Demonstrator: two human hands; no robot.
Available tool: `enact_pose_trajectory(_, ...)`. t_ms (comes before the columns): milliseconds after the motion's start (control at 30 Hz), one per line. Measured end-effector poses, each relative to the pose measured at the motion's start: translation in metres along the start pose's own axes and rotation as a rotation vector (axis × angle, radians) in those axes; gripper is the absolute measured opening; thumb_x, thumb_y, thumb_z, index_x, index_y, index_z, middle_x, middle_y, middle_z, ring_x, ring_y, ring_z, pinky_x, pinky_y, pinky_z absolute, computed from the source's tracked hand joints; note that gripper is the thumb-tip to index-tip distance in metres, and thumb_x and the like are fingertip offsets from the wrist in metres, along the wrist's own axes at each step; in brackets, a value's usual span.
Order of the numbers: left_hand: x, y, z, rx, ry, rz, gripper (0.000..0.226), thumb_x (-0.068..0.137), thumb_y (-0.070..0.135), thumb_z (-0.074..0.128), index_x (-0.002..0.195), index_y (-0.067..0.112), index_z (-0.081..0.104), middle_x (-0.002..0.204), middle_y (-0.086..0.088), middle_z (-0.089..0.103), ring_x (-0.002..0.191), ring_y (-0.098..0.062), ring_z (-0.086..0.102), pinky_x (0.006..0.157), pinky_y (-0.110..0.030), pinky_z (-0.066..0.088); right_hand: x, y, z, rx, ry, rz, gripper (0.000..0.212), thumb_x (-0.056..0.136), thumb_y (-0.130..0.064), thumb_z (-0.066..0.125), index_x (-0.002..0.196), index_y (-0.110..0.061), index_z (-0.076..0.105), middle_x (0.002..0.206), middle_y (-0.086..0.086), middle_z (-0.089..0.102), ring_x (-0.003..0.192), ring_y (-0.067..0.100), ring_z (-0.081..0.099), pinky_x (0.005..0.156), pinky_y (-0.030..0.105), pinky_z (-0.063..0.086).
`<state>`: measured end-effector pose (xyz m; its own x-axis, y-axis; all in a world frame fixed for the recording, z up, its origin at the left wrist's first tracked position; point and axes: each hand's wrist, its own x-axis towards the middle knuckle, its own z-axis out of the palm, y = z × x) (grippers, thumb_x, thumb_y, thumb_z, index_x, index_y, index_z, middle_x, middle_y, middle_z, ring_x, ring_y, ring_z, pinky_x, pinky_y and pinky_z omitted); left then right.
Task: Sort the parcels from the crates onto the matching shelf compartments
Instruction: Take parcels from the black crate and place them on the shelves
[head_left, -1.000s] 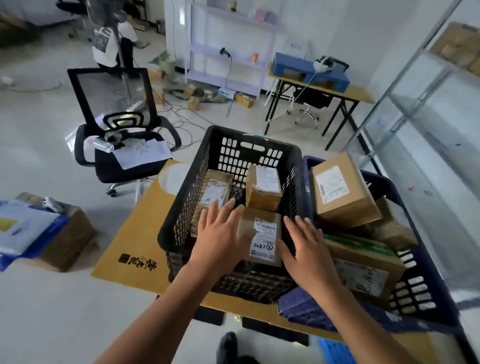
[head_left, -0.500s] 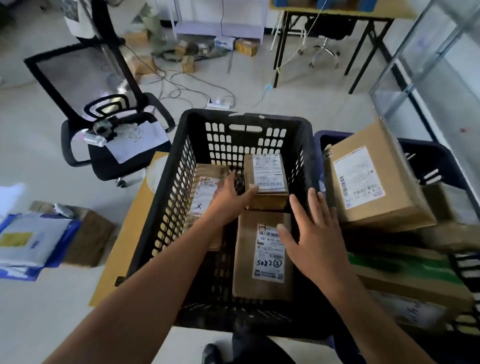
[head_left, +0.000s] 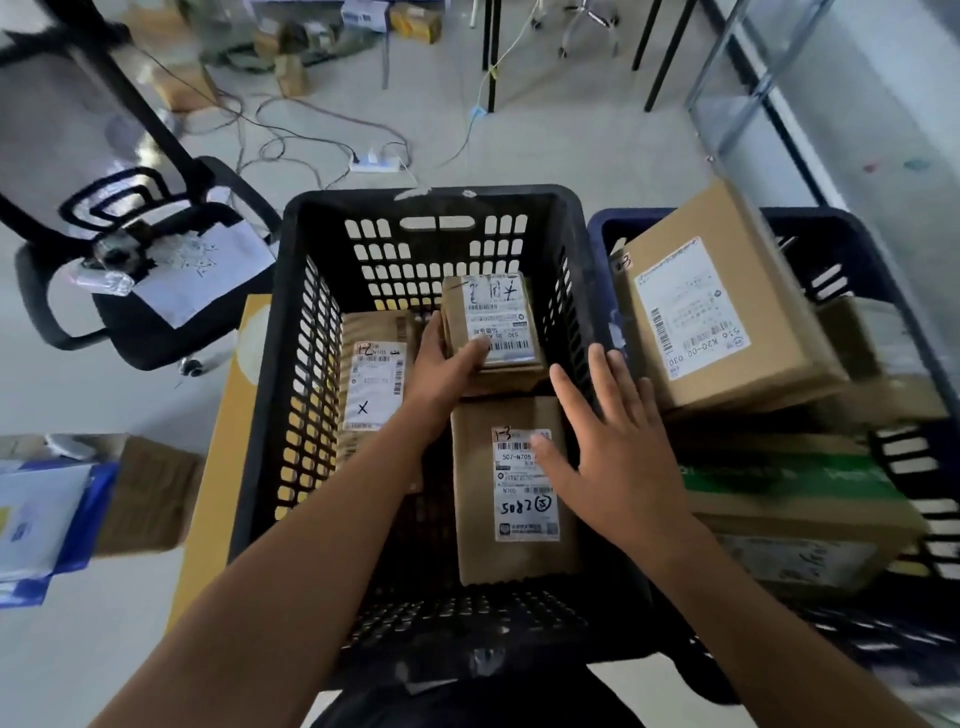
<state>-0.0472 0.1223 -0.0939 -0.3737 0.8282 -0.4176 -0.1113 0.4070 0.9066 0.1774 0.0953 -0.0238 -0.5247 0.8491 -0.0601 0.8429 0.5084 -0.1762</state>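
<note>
1. Picking is judged to be the step in hand: parcels are being lifted out of the black crate (head_left: 311, 364), and none is seen on a shelf.
2. Nearest, the near parcel (head_left: 514, 493) lies flat on the crate floor, with "1-3" handwritten on its label. The right hand (head_left: 618, 452) is held open over its right edge, fingers spread. Contact cannot be told.
3. Further in, the small parcel (head_left: 493, 322) is clamped by the left hand (head_left: 447, 374), thumb laid across the label and fingers wrapped round the left side.
4. Left of that, a flat parcel (head_left: 371, 384) marked "1-2" and an X lies untouched by the crate's left wall.
5. Just beside on the right, a blue crate (head_left: 831, 234) is piled with boxes, a big box (head_left: 717, 312) tilted on top.
6. Far right, a shelf frame (head_left: 723, 47) is seen; no compartment marks are visible.
7. Next move, as judged: the small parcel must be raised clear of the crate wall and its handwritten code read and matched to a compartment. The open hand is free for support.
</note>
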Motion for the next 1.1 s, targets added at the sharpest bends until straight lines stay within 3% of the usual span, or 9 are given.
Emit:
enact_pose_trajectory(200,-0.056,0.023,-0.042,-0.167,-0.110,0.102,0.101,0.075,0.048,0.080,0.158,0.038,0.024,0.144,-0.006,0.056,0.116,-0.028,0.068,0.100,-0.051,0.055,-0.009,-0.021,-0.015,0.160,0.104,0.073,0.080,0.099,-0.066,0.032,0.166,-0.023,0.020,0.173,0.007,0.016,0.161,0.017,-0.005,0.130,0.047,-0.005)
enact_pose_trajectory(300,-0.092,0.032,-0.068,-0.193,-0.210,0.197,0.084,0.084,0.043,0.076,0.155,0.038,0.032,0.130,0.002,0.068,0.110,-0.023,0.072,0.087,-0.037,0.061,-0.021,-0.059,-0.019,0.454,0.117,0.137,0.081,0.095,-0.075,0.035,0.164,-0.034,0.025,0.171,-0.004,0.026,0.160,0.009,0.005,0.131,0.047,0.000)
enact_pose_trajectory(400,-0.124,0.032,-0.092,-0.189,-0.296,0.270,0.072,0.092,0.036,0.070,0.154,0.041,0.032,0.130,0.006,0.069,0.113,-0.021,0.071,0.087,-0.034,0.060,-0.038,-0.109,-0.017,0.916,0.097,0.166,0.065,0.091,-0.075,0.051,0.151,-0.062,0.030,0.157,-0.017,0.045,0.148,0.004,0.037,0.123,0.046,0.033)
enact_pose_trajectory(467,-0.141,0.026,-0.108,-0.188,-0.323,0.316,0.072,0.095,0.036,0.067,0.155,0.043,0.029,0.135,0.009,0.066,0.116,-0.017,0.069,0.095,-0.037,0.057,-0.050,-0.137,-0.011,1.047,0.176,0.165,0.063,0.090,-0.068,0.060,0.148,-0.062,0.035,0.148,-0.014,0.055,0.136,0.005,0.053,0.113,0.046,0.047)
enact_pose_trajectory(633,-0.173,0.006,-0.139,-0.175,-0.386,0.332,0.066,0.094,0.048,0.069,0.150,0.049,0.034,0.137,0.015,0.061,0.116,-0.014,0.069,0.085,-0.022,0.058,-0.084,-0.174,0.000,1.150,0.330,0.180,0.052,0.087,-0.053,0.068,0.135,-0.061,0.051,0.136,-0.008,0.066,0.128,0.011,0.063,0.105,0.039,0.055)
enact_pose_trajectory(800,-0.181,0.012,-0.158,-0.205,-0.401,0.211,0.068,0.082,0.076,0.063,0.137,0.038,0.049,0.143,0.004,0.057,0.128,-0.023,0.060,0.107,-0.056,0.048,-0.119,-0.177,-0.013,1.165,0.336,0.220,0.042,0.090,-0.041,0.065,0.129,-0.055,0.058,0.126,-0.016,0.072,0.115,0.006,0.070,0.085,0.020,0.058)
enact_pose_trajectory(900,-0.178,0.028,-0.160,-0.144,-0.419,0.253,0.063,0.087,0.071,0.061,0.137,0.036,0.049,0.138,0.009,0.060,0.124,-0.013,0.061,0.106,-0.049,0.049,-0.140,-0.168,-0.024,1.149,0.303,0.236,0.045,0.089,-0.037,0.062,0.132,-0.050,0.059,0.130,-0.009,0.072,0.120,0.013,0.069,0.093,0.028,0.059)
enact_pose_trajectory(1000,-0.183,0.048,-0.159,-0.044,-0.562,0.353,0.048,0.093,0.059,0.061,0.137,0.044,0.051,0.127,0.016,0.067,0.114,-0.005,0.067,0.087,-0.025,0.057,-0.160,-0.161,-0.037,1.116,0.274,0.239,0.045,0.088,-0.032,0.060,0.131,-0.046,0.061,0.125,-0.007,0.074,0.116,0.014,0.071,0.089,0.024,0.059)
enact_pose_trajectory(1100,-0.189,0.065,-0.150,0.012,-0.761,0.360,0.058,0.093,0.049,0.064,0.147,0.037,0.048,0.146,-0.004,0.056,0.130,-0.027,0.059,0.107,-0.050,0.049,-0.180,-0.150,-0.048,1.110,0.255,0.238,0.042,0.085,-0.031,0.059,0.123,-0.048,0.064,0.118,-0.009,0.076,0.110,0.013,0.073,0.081,0.021,0.059)
